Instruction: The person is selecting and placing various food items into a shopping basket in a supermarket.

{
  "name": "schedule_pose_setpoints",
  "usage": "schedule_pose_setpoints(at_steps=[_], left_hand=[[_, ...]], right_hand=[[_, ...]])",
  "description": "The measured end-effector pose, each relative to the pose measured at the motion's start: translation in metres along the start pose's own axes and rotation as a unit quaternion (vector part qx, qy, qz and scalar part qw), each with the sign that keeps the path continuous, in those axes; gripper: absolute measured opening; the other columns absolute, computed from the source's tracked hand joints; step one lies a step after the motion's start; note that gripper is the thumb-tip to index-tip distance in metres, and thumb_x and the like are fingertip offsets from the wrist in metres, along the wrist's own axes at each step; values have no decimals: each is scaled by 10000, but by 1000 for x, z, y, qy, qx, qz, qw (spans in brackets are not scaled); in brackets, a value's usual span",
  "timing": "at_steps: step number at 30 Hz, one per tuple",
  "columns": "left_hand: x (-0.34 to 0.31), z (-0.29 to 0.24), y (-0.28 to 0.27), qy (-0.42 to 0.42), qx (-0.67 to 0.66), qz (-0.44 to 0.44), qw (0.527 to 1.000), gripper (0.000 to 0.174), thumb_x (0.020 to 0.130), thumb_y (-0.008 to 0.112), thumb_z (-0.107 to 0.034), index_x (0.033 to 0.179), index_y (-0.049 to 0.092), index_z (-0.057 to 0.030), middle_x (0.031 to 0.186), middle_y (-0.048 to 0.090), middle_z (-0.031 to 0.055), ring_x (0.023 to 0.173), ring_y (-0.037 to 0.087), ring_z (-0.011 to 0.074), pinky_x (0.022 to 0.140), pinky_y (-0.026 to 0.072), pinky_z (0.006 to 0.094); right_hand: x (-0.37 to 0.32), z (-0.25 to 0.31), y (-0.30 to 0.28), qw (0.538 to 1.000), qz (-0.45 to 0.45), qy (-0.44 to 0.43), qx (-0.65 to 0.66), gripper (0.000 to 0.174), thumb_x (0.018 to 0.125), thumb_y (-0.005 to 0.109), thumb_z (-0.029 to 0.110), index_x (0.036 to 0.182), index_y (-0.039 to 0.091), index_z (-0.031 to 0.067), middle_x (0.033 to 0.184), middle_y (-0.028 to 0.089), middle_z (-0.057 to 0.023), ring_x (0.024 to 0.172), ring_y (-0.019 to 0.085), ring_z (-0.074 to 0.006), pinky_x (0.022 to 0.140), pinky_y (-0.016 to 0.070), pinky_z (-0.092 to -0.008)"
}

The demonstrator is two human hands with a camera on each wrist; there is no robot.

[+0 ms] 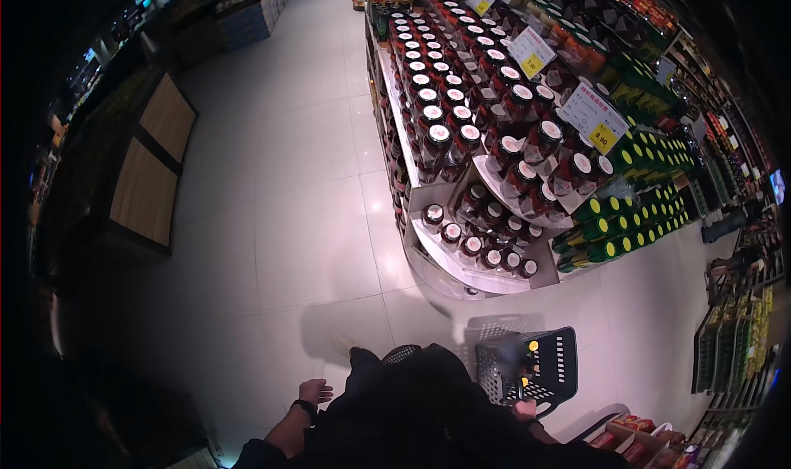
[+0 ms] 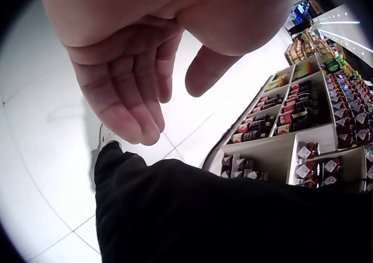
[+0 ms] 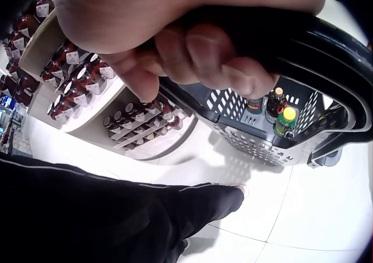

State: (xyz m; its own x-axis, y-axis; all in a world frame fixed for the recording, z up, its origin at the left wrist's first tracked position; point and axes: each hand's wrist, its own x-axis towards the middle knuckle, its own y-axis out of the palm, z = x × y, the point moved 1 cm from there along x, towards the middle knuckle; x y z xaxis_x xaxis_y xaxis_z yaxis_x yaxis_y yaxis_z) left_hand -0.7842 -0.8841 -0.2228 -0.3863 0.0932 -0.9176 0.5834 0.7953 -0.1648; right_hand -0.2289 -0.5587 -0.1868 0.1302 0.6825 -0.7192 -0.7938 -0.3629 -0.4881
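Note:
The right hand (image 3: 192, 47) grips the black handle (image 3: 274, 32) of a dark shopping basket (image 3: 250, 143); fingers curl round it in the right wrist view. Inside the basket stand several bottles, among them one with a yellow cap (image 3: 286, 122). In the head view the right hand (image 1: 524, 410) is at the basket's (image 1: 566, 362) near side. The left hand (image 2: 157, 59) hangs with loosely bent fingers, holding nothing; the head view shows it (image 1: 315, 391) at the person's left side, a dark band on the wrist.
A display of lidded jars (image 1: 437, 135) with price signs (image 1: 592, 113) stands ahead, with a curved lower shelf (image 1: 494, 275). Green bottles with yellow caps (image 1: 626, 242) lie to its right. A wood-panelled stand (image 1: 144, 193) is at the left. Boxed red packets (image 1: 633, 424) are at the lower right. Tiled floor (image 1: 313, 180) runs between.

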Motion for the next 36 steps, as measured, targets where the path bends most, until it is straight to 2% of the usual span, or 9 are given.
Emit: schedule_pose_setpoints(at_steps=[8, 11, 19, 23, 29, 31, 32, 35, 36], left_hand=[[57, -86, -127, 38, 35, 18, 998, 291, 938, 574, -159, 1156, 601, 32, 939, 709, 182, 718, 708, 274, 611, 599, 365], [75, -117, -168, 55, 19, -9, 998, 278, 934, 568, -157, 1141, 598, 26, 918, 709, 174, 703, 703, 263, 600, 593, 358], [121, -173, -201, 34, 44, 29, 998, 284, 940, 573, -186, 1147, 598, 7, 925, 706, 166, 701, 698, 260, 611, 588, 366], [136, -204, -206, 24, 70, 54, 996, 289, 944, 570, -188, 1152, 593, 12, 933, 706, 169, 713, 703, 266, 620, 591, 366], [177, -277, -225, 19, 90, 50, 994, 284, 942, 579, -177, 1145, 590, 22, 922, 711, 177, 727, 710, 271, 628, 599, 368], [215, -303, -238, 1, 85, 60, 995, 276, 942, 578, -170, 1139, 592, 23, 911, 713, 181, 725, 709, 270, 626, 600, 366], [202, -329, -234, 45, 141, 38, 988, 255, 945, 576, -165, 1111, 598, 28, 901, 716, 182, 714, 706, 272, 622, 590, 362], [212, -391, -232, 139, 339, 65, 928, 241, 947, 575, -161, 1090, 602, 31, 901, 714, 180, 697, 697, 269, 614, 571, 371], [231, -413, -233, 189, 388, 99, 897, 238, 951, 571, -165, 1086, 603, 28, 900, 712, 175, 696, 693, 268, 613, 566, 374]], right_hand=[[-22, 4, 110, 995, -40, 81, 40, 218, 660, 774, 62, 811, 703, -78, 731, 681, -110, 653, 606, -224, 643, 458, -395], [-95, 86, 151, 993, -101, 54, -3, 162, 693, 765, 46, 785, 683, -60, 694, 646, -84, 625, 568, -209, 617, 437, -379], [-67, 51, 243, 990, -60, 103, 70, 255, 697, 797, 107, 766, 579, -6, 549, 535, -96, 408, 496, -223, 393, 356, -392], [-67, 54, 292, 991, -126, 10, 33, 252, 699, 784, 94, 654, 553, 5, 515, 519, -88, 413, 491, -211, 418, 347, -390], [-54, 66, 352, 989, -119, 30, 80, 239, 705, 762, 84, 578, 575, 7, 511, 546, -95, 410, 507, -196, 424, 371, -387], [-98, 148, 361, 988, -152, 17, 28, 259, 693, 771, 107, 563, 573, 1, 509, 556, -103, 422, 522, -212, 439, 389, -393], [-81, 136, 372, 989, -105, 96, 36, 376, 662, 781, 199, 855, 706, -115, 819, 716, -259, 791, 702, -358, 773, 524, -433], [-76, 161, 399, 987, -119, 91, 51, 379, 662, 779, 215, 856, 716, -105, 824, 717, -261, 794, 703, -356, 776, 525, -428], [-52, 135, 421, 984, -151, 51, 86, 217, 706, 757, 130, 643, 610, -17, 590, 616, -118, 499, 583, -238, 500, 439, -406]])
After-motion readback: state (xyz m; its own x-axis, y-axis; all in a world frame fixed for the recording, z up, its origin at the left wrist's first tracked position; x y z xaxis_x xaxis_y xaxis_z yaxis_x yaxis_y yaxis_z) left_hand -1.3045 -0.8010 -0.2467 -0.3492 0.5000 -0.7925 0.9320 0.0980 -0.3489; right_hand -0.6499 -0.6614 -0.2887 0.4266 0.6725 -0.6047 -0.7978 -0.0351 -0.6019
